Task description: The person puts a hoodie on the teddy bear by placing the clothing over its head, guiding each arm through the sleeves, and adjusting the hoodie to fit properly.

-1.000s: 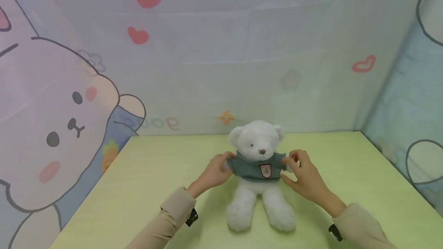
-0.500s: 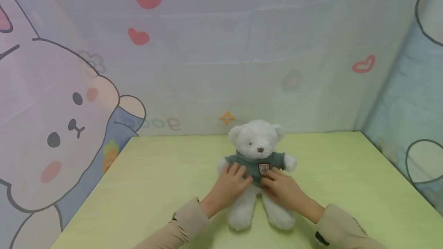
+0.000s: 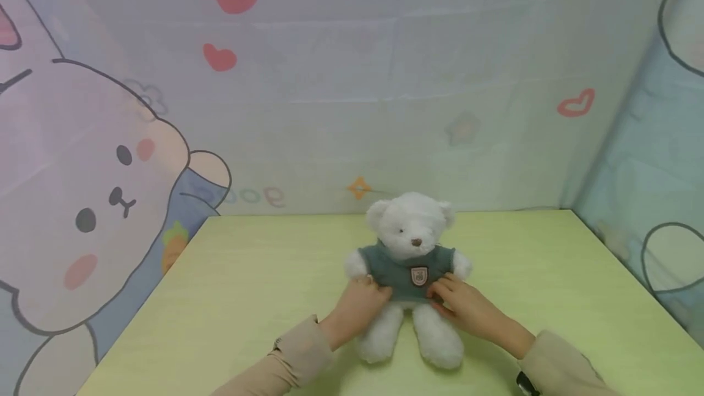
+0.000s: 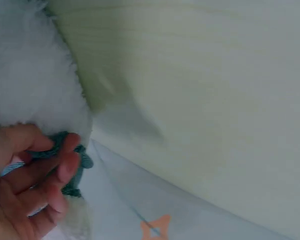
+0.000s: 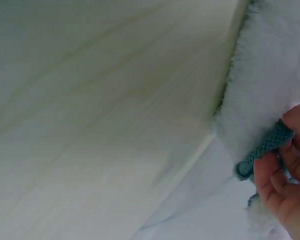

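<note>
A white plush teddy bear [image 3: 409, 219] sits upright, facing the head camera, in a green knitted sweater [image 3: 397, 271] with a shield-shaped badge [image 3: 419, 275]. At the lower left of the sweater, my left hand [image 3: 357, 309] pinches the hem; the left wrist view shows green knit [image 4: 55, 142] between thumb and fingers. My right hand [image 3: 474, 310] holds the hem at the other side, and a fold of knit [image 5: 270, 145] shows in its grip in the right wrist view. Both hands lie over the tops of the bear's legs [image 3: 440, 341].
The bear sits on a pale yellow-green table [image 3: 264, 267]. Behind it hangs a printed cloth backdrop [image 3: 341, 78] with hearts and a large cartoon rabbit [image 3: 115, 200]. Another cloth panel [image 3: 654, 157] stands along the right side.
Both hands have moved from the bear's arms and sleeves down and inward to the sweater's hem, which now sits lower. The bear has shifted slightly.
</note>
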### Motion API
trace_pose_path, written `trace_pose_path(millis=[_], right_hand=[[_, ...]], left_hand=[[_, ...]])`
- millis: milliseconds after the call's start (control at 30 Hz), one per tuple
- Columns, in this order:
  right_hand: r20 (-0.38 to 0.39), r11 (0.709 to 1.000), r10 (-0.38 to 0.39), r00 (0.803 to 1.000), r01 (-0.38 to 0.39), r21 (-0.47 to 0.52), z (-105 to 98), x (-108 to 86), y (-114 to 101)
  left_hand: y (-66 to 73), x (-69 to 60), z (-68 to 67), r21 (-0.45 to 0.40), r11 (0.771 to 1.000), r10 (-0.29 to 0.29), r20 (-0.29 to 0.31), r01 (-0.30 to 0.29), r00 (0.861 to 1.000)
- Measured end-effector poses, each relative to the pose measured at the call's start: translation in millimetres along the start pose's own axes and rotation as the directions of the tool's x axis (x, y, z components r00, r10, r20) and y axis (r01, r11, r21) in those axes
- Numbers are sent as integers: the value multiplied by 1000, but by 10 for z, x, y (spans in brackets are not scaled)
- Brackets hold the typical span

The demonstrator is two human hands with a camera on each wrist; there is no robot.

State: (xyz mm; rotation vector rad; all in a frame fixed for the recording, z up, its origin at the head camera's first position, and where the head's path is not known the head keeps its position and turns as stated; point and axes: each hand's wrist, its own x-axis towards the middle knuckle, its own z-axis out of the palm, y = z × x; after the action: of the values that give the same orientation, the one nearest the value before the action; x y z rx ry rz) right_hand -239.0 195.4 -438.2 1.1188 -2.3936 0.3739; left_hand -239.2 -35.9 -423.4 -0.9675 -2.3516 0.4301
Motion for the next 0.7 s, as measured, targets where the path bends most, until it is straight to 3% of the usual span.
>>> trace_pose_path(millis=[100,233,367,500,700], right_hand=[[40,990,115,993,-111,-89,-14,12,-47],[95,960,255,962,-241,-140,-62,58,-115],[151,966,258,954,-253,-55,-83,74,-86],[219,968,219,951,-239,71,-77,50,23],[292,954,163,942,-226,196,-54,4,136]], left_hand=[[-11,-27,47,-57,996,-62,25,63,998],[-2,-52,89,-123,977,-162,103,174,981],[-8,-53,104,-209,948,-203,177,238,963],[-52,-78,140,-316,919,-173,220,238,960],[-159,-114,206,-418,898,-48,208,133,977]])
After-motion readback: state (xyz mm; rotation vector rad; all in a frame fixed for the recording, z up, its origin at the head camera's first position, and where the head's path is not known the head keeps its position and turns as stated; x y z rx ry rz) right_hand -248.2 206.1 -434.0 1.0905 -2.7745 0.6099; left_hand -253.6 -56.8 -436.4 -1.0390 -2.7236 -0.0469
